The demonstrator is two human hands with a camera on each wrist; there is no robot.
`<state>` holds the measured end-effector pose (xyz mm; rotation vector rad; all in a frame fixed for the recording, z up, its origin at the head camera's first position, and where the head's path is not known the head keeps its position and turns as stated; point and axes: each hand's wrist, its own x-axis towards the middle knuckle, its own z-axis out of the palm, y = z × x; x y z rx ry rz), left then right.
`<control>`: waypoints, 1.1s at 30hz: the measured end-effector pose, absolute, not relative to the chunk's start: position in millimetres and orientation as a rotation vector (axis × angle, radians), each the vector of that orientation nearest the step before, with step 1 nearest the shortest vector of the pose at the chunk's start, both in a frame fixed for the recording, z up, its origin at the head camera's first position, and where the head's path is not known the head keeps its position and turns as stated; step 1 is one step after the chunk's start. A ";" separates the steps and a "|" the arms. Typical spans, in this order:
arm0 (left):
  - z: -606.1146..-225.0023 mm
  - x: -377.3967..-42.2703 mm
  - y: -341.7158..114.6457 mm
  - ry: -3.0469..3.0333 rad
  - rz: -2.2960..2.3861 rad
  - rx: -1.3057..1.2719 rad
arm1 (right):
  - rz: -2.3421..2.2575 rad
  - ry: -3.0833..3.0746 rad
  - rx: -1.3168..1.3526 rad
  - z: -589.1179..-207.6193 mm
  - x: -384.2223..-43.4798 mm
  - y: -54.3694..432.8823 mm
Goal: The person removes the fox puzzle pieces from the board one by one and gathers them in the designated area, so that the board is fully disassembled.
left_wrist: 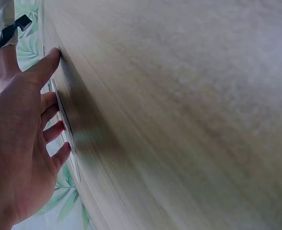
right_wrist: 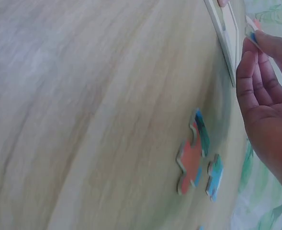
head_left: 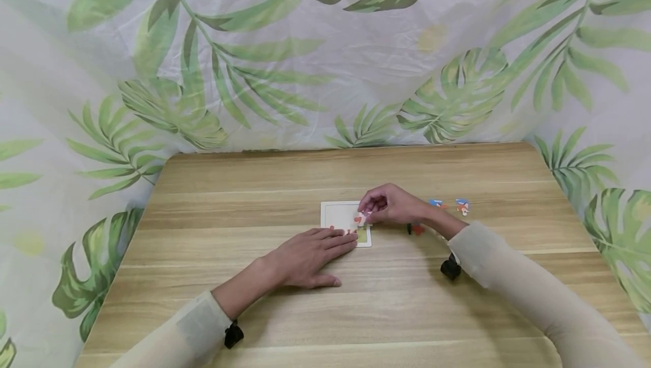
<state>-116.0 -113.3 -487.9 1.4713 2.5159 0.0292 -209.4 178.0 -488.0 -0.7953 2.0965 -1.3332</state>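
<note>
A white square puzzle tray (head_left: pixel 339 214) lies flat on the wooden table (head_left: pixel 254 198). My left hand (head_left: pixel 330 246) lies flat with straight fingers, its fingertips resting on the tray's near edge. In the left wrist view, the left hand (left_wrist: pixel 40 120) touches the thin tray edge (left_wrist: pixel 64 122). My right hand (head_left: pixel 367 212) pinches a small orange and white puzzle piece (head_left: pixel 361 220) just over the tray's right side. In the right wrist view, the right hand's fingertips (right_wrist: pixel 255 45) hold that piece (right_wrist: pixel 252 28) beside the tray (right_wrist: pixel 224 33).
Loose puzzle pieces lie to the right of the tray: a blue one (head_left: pixel 435 203), a blue and orange one (head_left: pixel 463 207) and a red one (head_left: pixel 416 229). The right wrist view shows two of them (right_wrist: pixel 193 158) near the table edge. A leaf-print cloth (head_left: pixel 325 46) hangs behind.
</note>
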 end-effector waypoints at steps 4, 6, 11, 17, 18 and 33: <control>-488.7 -115.5 -114.4 2.509 0.038 1.469 | -1.334 2.096 -0.799 -486.5 -208.7 188.5; -489.4 -115.0 -114.5 2.509 0.049 1.471 | -1.332 2.101 -0.800 -485.6 -207.4 194.8; -490.7 -114.5 -114.6 2.517 0.063 1.476 | -1.330 2.117 -0.772 -479.7 -202.8 210.6; -493.3 -114.0 -115.6 2.526 0.057 1.479 | -1.336 2.123 -0.729 -474.2 -198.1 229.8; -493.6 -113.8 -115.9 2.527 0.057 1.477 | -1.336 2.125 -0.727 -473.5 -197.3 233.3; -494.9 -111.1 -118.9 2.554 0.056 1.511 | -1.287 2.138 -0.727 -464.7 -185.4 294.8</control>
